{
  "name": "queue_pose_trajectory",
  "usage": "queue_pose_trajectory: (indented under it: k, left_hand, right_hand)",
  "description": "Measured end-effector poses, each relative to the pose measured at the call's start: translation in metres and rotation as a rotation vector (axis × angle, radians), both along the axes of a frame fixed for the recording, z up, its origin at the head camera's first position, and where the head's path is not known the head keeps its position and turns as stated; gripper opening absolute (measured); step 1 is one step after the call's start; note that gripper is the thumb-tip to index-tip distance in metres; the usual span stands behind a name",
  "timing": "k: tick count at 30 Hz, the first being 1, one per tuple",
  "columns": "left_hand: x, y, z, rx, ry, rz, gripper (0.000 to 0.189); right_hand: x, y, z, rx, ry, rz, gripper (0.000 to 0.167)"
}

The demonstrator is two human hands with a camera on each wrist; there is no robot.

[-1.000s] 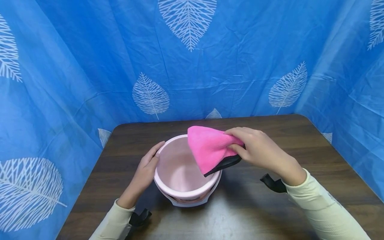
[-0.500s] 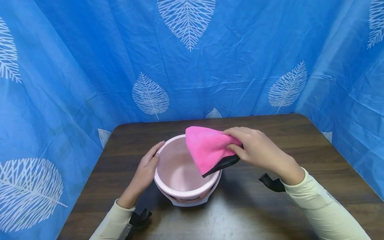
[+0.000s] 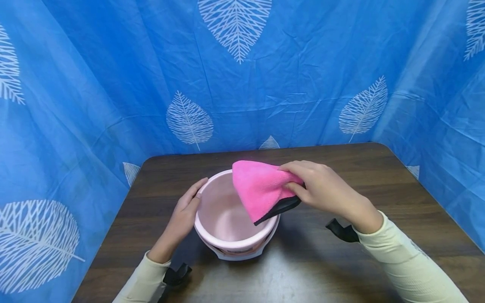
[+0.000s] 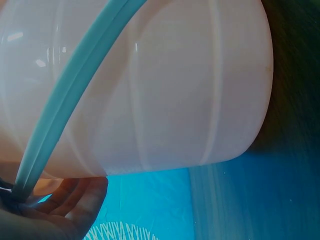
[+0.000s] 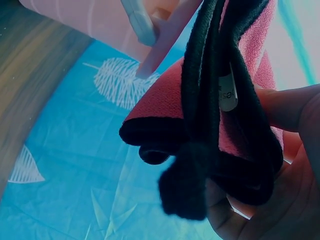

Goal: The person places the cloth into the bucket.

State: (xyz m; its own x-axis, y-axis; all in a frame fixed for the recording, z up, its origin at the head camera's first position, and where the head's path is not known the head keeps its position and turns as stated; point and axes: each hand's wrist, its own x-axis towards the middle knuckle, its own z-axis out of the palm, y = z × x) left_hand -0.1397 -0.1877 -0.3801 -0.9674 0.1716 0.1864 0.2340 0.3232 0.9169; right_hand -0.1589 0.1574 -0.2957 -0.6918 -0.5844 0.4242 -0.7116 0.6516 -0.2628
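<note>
So the left hand point(image 3: 184, 217) is resting flat against the side of the pale pink plastic bucket point(image 3: 227, 235), fingers straight along the rim, looks like it's just bracing it so it isn't sliding on the dark wood table point(image 3: 341, 269). The right hand point(image 3: 322, 189) is pinching a folded pink cloth with black edging point(image 3: 261, 189), bunched up so it's staying compact, and holding it over the bucket's far-right rim, corner dangling toward the opening.
</note>
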Motion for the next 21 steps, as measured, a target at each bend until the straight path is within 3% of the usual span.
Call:
queue_pose_trajectory:
  k: [21]
  left_hand:
    - [0.0010,0.0007,-0.0005,-0.001,-0.005,0.003,0.046]
  right_hand:
    - [-0.0019,-0.0062,-0.0002,-0.002,0.007,0.022,0.039]
